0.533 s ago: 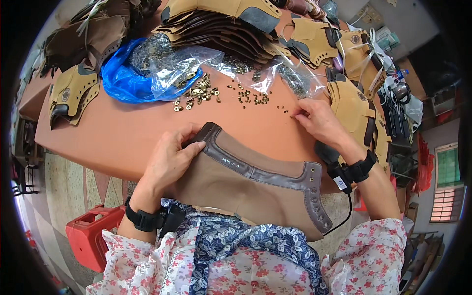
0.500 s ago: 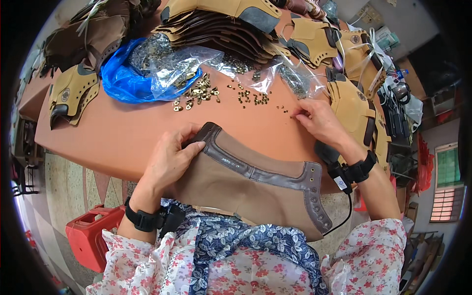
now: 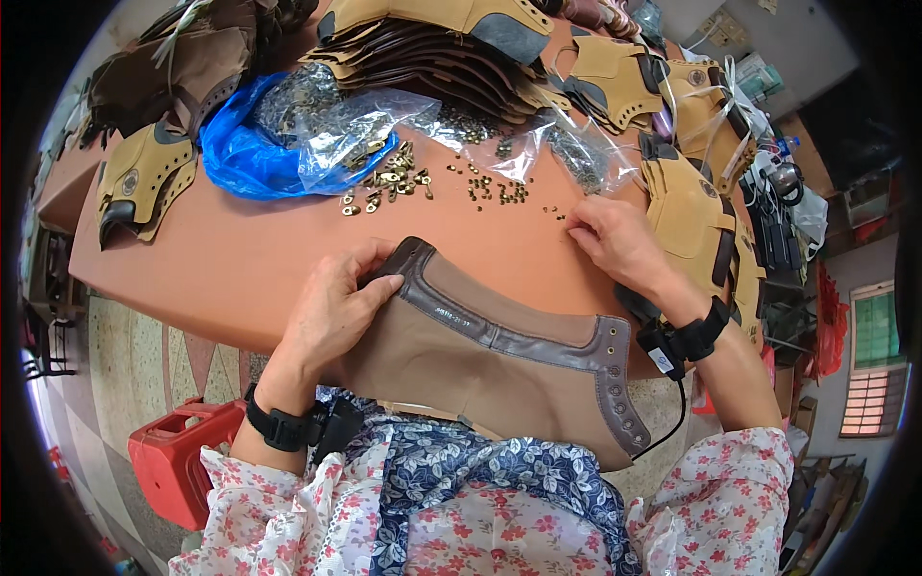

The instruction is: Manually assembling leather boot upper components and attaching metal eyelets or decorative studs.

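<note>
Head view: a brown boot upper (image 3: 499, 360) lies at the near edge of the orange tabletop (image 3: 221, 259), its grey eyelet strip running toward 4 o'clock. Left hand (image 3: 331, 312) rests on the upper's top corner, fingers pressed together around the edge. Right hand (image 3: 619, 240), at 2 o'clock from the upper, has its fingers pinched at small brass rivets (image 3: 499, 192) scattered on the tabletop; whether one is held cannot be told. Brass hooks (image 3: 389, 182) lie at 12 o'clock beside clear bags (image 3: 365, 130) and a blue bag (image 3: 235, 154). Tan uppers (image 3: 691, 206) are stacked right of the right hand.
</note>
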`<state>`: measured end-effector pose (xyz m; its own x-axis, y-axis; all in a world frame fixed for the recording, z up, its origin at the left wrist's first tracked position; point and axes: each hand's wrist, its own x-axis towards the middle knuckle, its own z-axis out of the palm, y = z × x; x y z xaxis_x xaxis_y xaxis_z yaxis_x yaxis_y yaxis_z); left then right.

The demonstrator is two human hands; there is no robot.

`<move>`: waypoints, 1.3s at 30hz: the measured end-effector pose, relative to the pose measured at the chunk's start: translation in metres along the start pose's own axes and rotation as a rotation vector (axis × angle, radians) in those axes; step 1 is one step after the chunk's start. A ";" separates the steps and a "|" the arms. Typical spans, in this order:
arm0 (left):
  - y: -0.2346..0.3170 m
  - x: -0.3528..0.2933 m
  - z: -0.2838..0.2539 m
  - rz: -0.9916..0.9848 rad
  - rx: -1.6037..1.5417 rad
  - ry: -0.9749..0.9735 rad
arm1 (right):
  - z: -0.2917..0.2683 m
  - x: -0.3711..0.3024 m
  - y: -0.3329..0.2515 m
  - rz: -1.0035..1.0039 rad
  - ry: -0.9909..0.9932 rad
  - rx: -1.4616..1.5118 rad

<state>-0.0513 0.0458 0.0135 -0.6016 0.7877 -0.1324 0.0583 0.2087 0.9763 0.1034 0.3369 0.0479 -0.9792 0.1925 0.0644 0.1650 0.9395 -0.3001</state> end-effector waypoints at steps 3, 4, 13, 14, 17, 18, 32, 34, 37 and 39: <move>-0.003 0.000 0.001 -0.001 -0.030 0.006 | 0.003 0.003 -0.005 -0.062 0.001 -0.015; -0.004 0.000 0.001 -0.001 -0.038 0.007 | 0.004 0.004 -0.006 -0.079 0.000 -0.012; -0.006 0.000 0.001 0.004 -0.025 0.003 | 0.000 -0.008 0.017 0.104 0.013 0.136; -0.006 0.000 0.000 -0.001 -0.019 0.001 | -0.001 -0.009 0.015 0.105 0.015 0.133; -0.005 0.000 -0.001 0.001 -0.020 -0.009 | -0.001 -0.006 0.006 0.086 0.020 0.123; -0.005 0.000 -0.001 0.008 -0.010 -0.004 | 0.001 -0.005 0.005 0.065 0.021 0.119; -0.002 -0.002 -0.001 0.002 0.013 0.012 | 0.006 0.008 -0.008 -0.107 -0.003 0.053; -0.004 -0.002 -0.001 0.013 -0.004 0.014 | 0.006 0.007 -0.006 -0.097 -0.001 0.157; -0.007 0.000 -0.001 0.031 -0.013 0.008 | 0.004 0.002 0.000 0.041 0.045 0.211; -0.007 0.000 -0.001 0.034 -0.006 0.007 | 0.001 -0.003 0.002 0.089 0.039 0.183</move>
<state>-0.0525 0.0439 0.0064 -0.6050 0.7902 -0.0977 0.0740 0.1780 0.9813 0.1061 0.3381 0.0460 -0.9557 0.2870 0.0655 0.2233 0.8518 -0.4738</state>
